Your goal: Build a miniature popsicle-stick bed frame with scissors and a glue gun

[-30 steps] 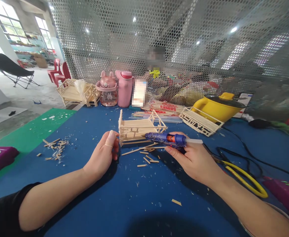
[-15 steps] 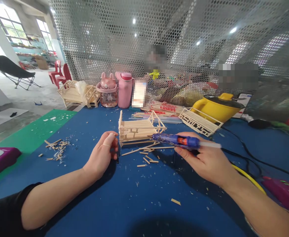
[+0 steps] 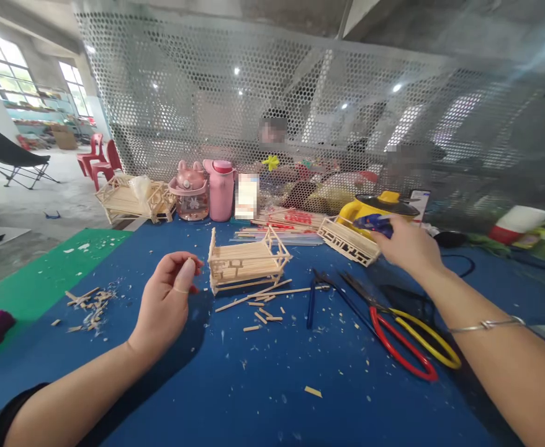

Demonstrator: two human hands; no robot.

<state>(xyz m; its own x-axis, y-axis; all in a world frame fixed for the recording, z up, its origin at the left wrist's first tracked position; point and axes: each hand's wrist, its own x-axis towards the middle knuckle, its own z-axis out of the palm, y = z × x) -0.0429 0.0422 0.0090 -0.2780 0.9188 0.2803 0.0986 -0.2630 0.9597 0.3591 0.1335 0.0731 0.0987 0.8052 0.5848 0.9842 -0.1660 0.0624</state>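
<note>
A small house-like model of wooden sticks (image 3: 247,262) stands on the blue table cover (image 3: 254,385). My left hand (image 3: 167,304) hovers just left of it with the fingers curled and thumb against fingertips; I cannot make out anything in them. My right hand (image 3: 405,245) is stretched far to the right back, closed around a blue glue gun (image 3: 373,223) beside the yellow pot (image 3: 379,208). Loose stick pieces (image 3: 261,310) lie in front of the model.
Scissors with red and yellow loop handles (image 3: 403,335) and blue-handled pliers (image 3: 312,301) lie right of centre. A stick panel (image 3: 347,241) leans by the pot. Pink bottles (image 3: 207,189) and another stick model (image 3: 130,198) stand at the back. People sit behind the mesh screen (image 3: 300,112).
My right hand carried the glue gun away from the model to the back right, near the yellow pot. My left hand lifted slightly off the model. The scissors and pliers are now uncovered.
</note>
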